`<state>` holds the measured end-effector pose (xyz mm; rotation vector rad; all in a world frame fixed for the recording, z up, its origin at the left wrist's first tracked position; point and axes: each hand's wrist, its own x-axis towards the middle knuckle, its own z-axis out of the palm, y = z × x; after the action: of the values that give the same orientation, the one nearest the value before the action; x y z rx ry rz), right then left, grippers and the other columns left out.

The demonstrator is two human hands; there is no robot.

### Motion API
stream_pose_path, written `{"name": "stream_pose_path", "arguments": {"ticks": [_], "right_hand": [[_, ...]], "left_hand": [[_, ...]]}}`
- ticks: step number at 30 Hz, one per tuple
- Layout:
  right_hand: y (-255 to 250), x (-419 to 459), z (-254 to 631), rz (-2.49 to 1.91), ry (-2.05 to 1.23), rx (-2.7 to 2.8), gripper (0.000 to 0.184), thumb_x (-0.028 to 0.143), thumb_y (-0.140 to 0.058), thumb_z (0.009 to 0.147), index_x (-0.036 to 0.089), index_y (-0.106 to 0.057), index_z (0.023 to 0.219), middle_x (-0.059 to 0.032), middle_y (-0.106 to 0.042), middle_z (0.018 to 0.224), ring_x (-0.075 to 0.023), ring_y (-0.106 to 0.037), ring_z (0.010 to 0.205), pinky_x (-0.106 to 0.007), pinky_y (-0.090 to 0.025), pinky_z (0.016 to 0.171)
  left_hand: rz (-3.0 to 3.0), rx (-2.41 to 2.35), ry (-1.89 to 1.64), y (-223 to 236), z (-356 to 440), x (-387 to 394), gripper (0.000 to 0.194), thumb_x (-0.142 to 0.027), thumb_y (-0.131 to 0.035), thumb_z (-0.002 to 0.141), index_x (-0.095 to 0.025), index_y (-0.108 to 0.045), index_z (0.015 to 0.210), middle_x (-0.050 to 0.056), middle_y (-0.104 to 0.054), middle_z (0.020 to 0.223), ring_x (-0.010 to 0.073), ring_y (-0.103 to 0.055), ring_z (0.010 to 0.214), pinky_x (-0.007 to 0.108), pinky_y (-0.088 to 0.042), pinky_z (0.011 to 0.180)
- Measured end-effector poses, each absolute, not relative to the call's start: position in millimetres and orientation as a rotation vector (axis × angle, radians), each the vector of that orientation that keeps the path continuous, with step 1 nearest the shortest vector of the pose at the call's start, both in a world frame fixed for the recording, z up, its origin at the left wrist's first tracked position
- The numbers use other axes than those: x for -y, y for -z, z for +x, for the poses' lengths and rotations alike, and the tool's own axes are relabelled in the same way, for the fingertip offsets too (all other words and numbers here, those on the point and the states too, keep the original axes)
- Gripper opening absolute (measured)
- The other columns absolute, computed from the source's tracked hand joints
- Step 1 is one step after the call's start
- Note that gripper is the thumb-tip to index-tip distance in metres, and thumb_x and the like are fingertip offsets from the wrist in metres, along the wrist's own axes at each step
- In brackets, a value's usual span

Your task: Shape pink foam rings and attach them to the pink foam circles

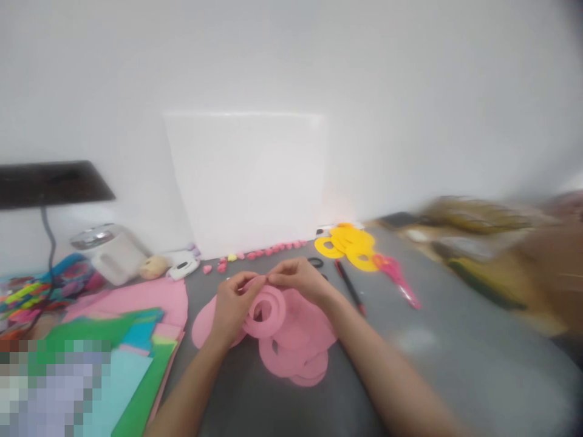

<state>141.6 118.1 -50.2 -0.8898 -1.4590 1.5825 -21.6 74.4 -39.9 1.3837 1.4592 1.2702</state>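
Both my hands meet over the grey table, at a pink paper ring (pixel 273 318) with a round hole. My left hand (pixel 234 303) is closed on the ring's upper left edge. From the right, my right hand (pixel 298 279) pinches at the top of the same ring, fingertips touching the left ones. Under and beside them lie more pink paper pieces (pixel 298 328), some overlapping and some with holes cut in them. The exact spot between the fingertips is blurred.
Yellow paper rings (pixel 364 258), a dark pen (pixel 350 288) and pink scissors (pixel 401 282) lie to the right. Coloured paper sheets (pixel 132 388) cover the left side. Small pink pieces (pixel 264 251) line the back, before a white panel (pixel 255 182). A white appliance (pixel 113 255) stands at left.
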Motion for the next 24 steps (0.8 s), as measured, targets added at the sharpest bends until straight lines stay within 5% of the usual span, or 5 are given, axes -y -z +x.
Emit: {"name": "stream_pose_path", "arguments": {"ticks": [11, 24], "right_hand": [[49.3, -116.6, 141.3, -0.916, -1.554, 1.452, 0.026, 0.037, -0.078, 0.058, 0.015, -0.068, 0.066, -0.003, -0.068, 0.066, -0.0137, -0.061, 0.062, -0.027, -0.05, 0.062], [50.3, -118.0, 138.9, -0.88, -1.556, 1.334, 0.038, 0.033, -0.08, 0.054, 0.015, -0.069, 0.085, -0.0083, -0.073, 0.083, -0.0222, -0.068, 0.078, -0.038, -0.053, 0.077]], "left_hand": [[1.346, -1.403, -1.274, 42.1, -20.2, -74.1, 0.021, -0.037, -0.066, 0.067, -0.016, -0.068, 0.072, 0.005, -0.07, 0.075, 0.0187, -0.062, 0.069, 0.024, -0.048, 0.058], [1.328, -1.393, -1.291, 47.6, -22.2, -75.2, 0.025, -0.039, -0.067, 0.068, -0.015, -0.069, 0.074, 0.006, -0.07, 0.074, 0.0184, -0.062, 0.067, 0.025, -0.048, 0.057]]}}
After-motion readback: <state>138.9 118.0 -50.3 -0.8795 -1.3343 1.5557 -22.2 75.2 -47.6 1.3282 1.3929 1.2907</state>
